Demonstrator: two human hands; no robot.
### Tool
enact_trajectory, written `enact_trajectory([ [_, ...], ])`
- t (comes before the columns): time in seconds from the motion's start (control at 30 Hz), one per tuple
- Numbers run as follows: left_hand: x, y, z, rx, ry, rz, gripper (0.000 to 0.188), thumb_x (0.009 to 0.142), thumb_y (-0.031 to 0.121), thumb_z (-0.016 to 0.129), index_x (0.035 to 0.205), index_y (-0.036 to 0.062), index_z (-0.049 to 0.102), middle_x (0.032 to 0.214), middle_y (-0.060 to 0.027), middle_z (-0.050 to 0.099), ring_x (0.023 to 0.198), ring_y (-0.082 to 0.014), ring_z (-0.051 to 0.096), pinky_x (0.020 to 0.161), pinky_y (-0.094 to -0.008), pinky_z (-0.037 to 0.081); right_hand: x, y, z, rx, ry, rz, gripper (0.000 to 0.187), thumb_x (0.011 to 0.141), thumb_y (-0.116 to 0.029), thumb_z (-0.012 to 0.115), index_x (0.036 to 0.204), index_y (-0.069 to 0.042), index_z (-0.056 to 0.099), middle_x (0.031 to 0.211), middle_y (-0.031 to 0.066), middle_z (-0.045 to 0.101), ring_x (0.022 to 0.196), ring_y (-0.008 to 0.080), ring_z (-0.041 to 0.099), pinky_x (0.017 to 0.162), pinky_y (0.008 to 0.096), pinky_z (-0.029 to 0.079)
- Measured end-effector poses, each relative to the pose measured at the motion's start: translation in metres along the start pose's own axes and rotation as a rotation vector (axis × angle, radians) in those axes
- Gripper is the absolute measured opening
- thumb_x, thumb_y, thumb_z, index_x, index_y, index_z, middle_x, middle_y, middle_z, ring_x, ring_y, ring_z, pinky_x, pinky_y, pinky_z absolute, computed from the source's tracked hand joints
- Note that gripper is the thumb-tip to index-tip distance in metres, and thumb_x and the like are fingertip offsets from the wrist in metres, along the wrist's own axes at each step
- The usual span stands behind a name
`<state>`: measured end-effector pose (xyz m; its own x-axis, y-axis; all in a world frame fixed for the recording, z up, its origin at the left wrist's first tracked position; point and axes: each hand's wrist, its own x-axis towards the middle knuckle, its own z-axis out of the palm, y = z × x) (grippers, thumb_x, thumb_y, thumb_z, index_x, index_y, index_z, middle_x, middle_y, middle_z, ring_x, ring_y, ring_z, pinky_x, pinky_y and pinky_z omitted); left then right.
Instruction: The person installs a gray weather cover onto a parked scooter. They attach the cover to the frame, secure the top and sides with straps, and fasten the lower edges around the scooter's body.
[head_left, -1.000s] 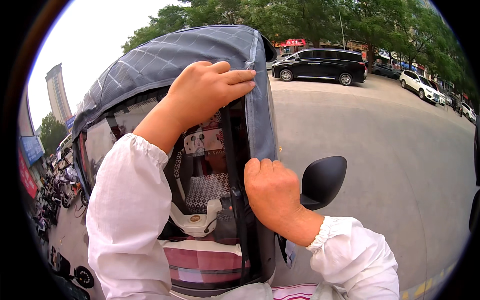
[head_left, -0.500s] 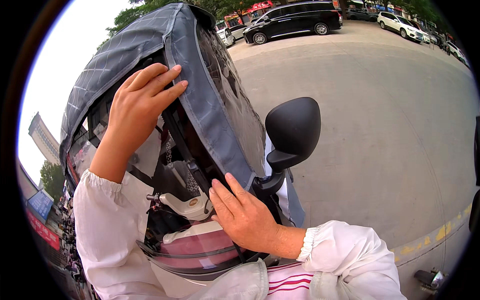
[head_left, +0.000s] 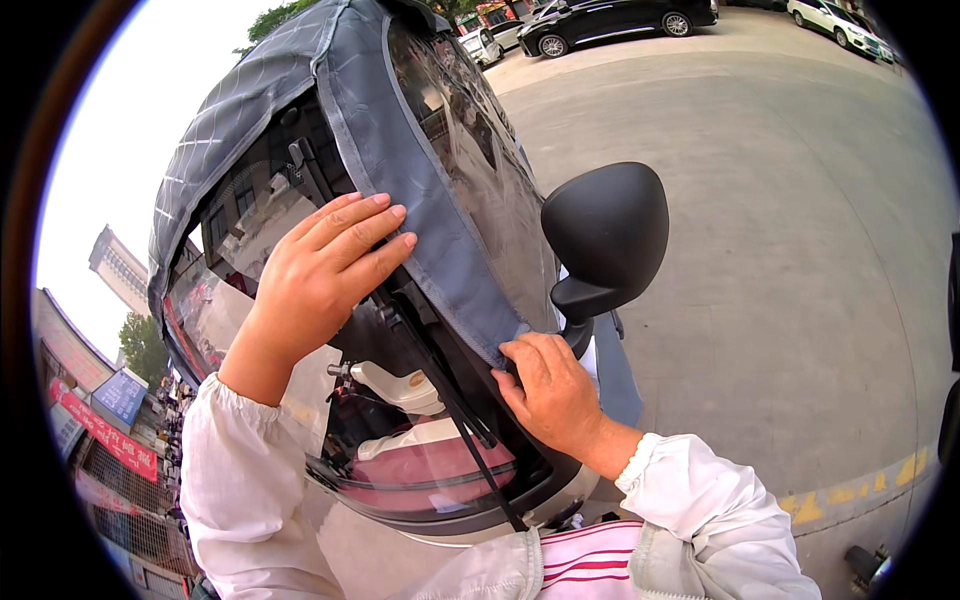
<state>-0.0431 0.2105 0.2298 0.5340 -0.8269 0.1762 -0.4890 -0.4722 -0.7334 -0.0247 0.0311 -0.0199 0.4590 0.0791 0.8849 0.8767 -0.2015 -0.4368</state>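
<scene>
A grey fabric cover (head_left: 430, 235) with a clear plastic side window (head_left: 480, 150) hangs over the roof and side of a small cabin vehicle. My left hand (head_left: 325, 270) lies with fingers stretched out, their tips on the cover's border beside the windshield (head_left: 410, 440). At the border's lower corner, my right hand (head_left: 560, 395) has its fingers curled, pinching the fabric just below the mirror's stem. The black side mirror (head_left: 605, 235) stands out to the right of the cover. A black wiper (head_left: 440, 375) runs down the windshield between my hands.
Through the windshield show a pale handlebar (head_left: 400, 388) and a dark red seat (head_left: 430, 475). Paved ground (head_left: 760, 230) spreads to the right, with a black van (head_left: 610, 22) and a white car (head_left: 838, 25) parked beyond. Shopfronts (head_left: 110, 430) line the far left.
My left hand has slid down along the cover's border. My right hand has gone from lying flat near the windshield edge to gripping the lower corner. The view has shifted.
</scene>
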Motion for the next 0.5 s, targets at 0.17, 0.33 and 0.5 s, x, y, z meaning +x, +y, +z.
enact_trajectory([
  [0.17, 0.001, 0.009, 0.005, -0.074, 0.046, 0.020, 0.027, 0.075, 0.008, 0.068, 0.101, 0.0090, 0.075, 0.118, -0.0089, 0.069, 0.117, -0.0301, 0.066, 0.105, -0.0481, 0.053, 0.002, 0.002, 0.006, -0.016, 0.046, -0.062, 0.019, 0.078, 0.002, 0.076, 0.087, -0.001, 0.060, 0.083, 0.0121, 0.060, 0.073, 0.0299, 0.060, 0.068, 0.0366, 0.053],
  [0.33, 0.000, 0.001, 0.017, -0.109, 0.104, 0.005, 0.020, 0.071, 0.007, 0.071, 0.091, 0.0079, 0.075, 0.107, -0.0082, 0.067, 0.111, -0.0298, 0.067, 0.102, -0.0497, 0.055, 0.007, -0.011, 0.004, -0.152, -0.039, -0.174, 0.016, 0.079, 0.002, 0.073, 0.079, -0.002, 0.058, 0.072, 0.0061, 0.051, 0.064, 0.0218, 0.054, 0.052, 0.0307, 0.047],
  [0.5, 0.001, 0.027, 0.012, -0.058, -0.030, 0.027, 0.027, 0.080, 0.013, 0.066, 0.104, 0.0112, 0.076, 0.122, -0.0055, 0.068, 0.122, -0.0295, 0.063, 0.109, -0.0514, 0.048, 0.005, -0.026, 0.010, -0.357, -0.024, -0.235, 0.009, 0.080, 0.003, 0.071, 0.085, 0.003, 0.063, 0.069, 0.0027, 0.048, 0.060, 0.0144, 0.050, 0.044, 0.0245, 0.042],
])
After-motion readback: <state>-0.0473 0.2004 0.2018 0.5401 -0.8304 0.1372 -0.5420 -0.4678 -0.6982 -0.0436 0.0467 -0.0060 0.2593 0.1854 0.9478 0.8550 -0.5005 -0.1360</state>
